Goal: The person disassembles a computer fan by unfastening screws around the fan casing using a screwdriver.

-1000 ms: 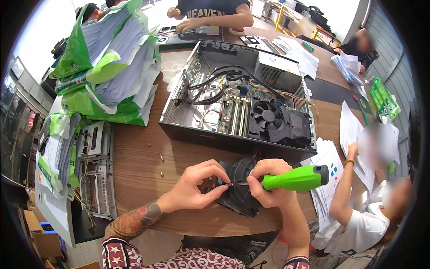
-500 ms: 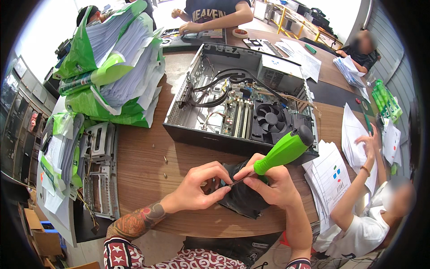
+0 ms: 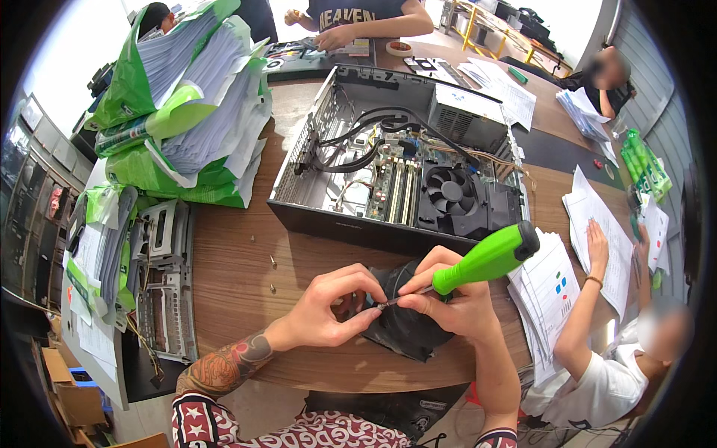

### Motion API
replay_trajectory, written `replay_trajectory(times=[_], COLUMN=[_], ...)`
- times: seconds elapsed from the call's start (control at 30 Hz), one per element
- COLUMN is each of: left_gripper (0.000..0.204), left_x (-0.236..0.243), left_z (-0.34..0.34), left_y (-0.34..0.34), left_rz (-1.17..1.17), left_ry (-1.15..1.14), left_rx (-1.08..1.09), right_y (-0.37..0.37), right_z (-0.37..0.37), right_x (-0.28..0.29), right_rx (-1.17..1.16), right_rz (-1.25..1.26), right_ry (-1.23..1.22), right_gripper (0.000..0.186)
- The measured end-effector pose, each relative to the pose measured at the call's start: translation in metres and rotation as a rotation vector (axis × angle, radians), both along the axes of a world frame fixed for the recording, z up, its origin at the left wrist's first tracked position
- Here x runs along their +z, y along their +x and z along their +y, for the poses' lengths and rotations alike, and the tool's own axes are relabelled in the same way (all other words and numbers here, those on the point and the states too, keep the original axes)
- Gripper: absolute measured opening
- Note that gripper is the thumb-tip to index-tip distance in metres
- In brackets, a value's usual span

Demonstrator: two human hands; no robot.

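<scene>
My right hand grips a screwdriver by its shaft, with the green and black handle pointing up to the right. Its tip meets a small metal screw pinched between thumb and forefinger of my left hand. Fingers partly hide the screw. Under both hands lies a crumpled black plastic bag; its contents do not show. Just beyond stands an open computer case, lying on its side, with a black cooling fan, memory slots, cables and a power supply exposed.
Loose screws lie left of my hands on the wooden table. Paper stacks in green wrapping and a metal drive bracket stand left. Printed sheets lie right, beside a co-worker's hand. Another person works across the table.
The screwdriver handle has tipped slightly down and right, while my hands keep its tip at the screw. The co-worker on the right has lowered a raised hand onto the papers.
</scene>
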State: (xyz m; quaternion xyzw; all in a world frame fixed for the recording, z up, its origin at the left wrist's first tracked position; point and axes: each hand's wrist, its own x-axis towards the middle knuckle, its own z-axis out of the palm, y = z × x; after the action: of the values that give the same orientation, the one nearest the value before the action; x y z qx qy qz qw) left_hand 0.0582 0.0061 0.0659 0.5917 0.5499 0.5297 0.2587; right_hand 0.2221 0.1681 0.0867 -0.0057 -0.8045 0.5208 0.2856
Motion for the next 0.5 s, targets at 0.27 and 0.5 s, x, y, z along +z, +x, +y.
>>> replay_trajectory(times=[0.27,0.5], left_gripper=[0.017,0.016], left_x=[-0.001,0.005], left_z=[-0.001,0.001], left_y=[-0.001,-0.002], left_rz=[-0.004,0.000], left_ry=[-0.018,-0.013], left_rx=[0.014,-0.002], right_y=[0.002,-0.001], right_z=[0.002,0.004], right_x=[0.008,0.009], right_rx=[0.164,0.182], right_rz=[-0.098,-0.048], right_ry=[-0.050,-0.073], right_gripper=[0.024,0.012])
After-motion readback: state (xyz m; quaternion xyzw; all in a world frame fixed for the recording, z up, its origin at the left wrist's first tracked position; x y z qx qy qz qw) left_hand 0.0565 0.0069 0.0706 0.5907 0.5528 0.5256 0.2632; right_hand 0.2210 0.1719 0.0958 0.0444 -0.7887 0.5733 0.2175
